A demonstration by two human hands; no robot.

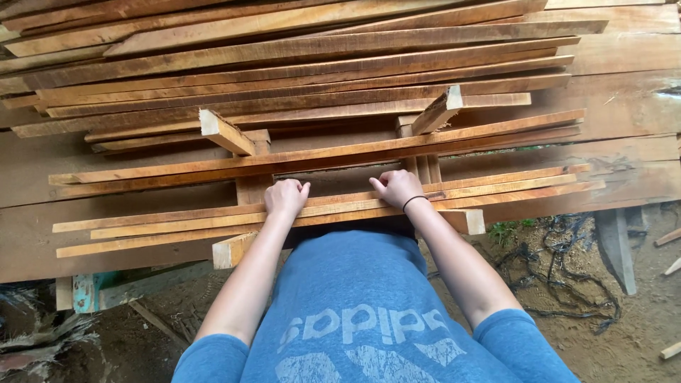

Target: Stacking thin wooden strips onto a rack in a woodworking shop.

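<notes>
Nearest the person, a layer of thin slats [213,225] runs left to right, lying on two cross blocks: one block [233,250] pokes out below the slats on the left, the other [464,220] on the right. The left hand [286,197] sits on the near slats left of centre, the right hand [399,187] just to its right, the two apart. Behind the hands lies a second layer of slats [319,152], carried on spacer blocks. Two more spacers rest on top of that layer, one [225,132] at left, one [436,111] at right. Farther back, the big plank stack [298,57] spreads across. Wide boards [624,106] lie underneath, to the right. Ground [638,312] lies below right, with tangled netting [560,255] on it.
</notes>
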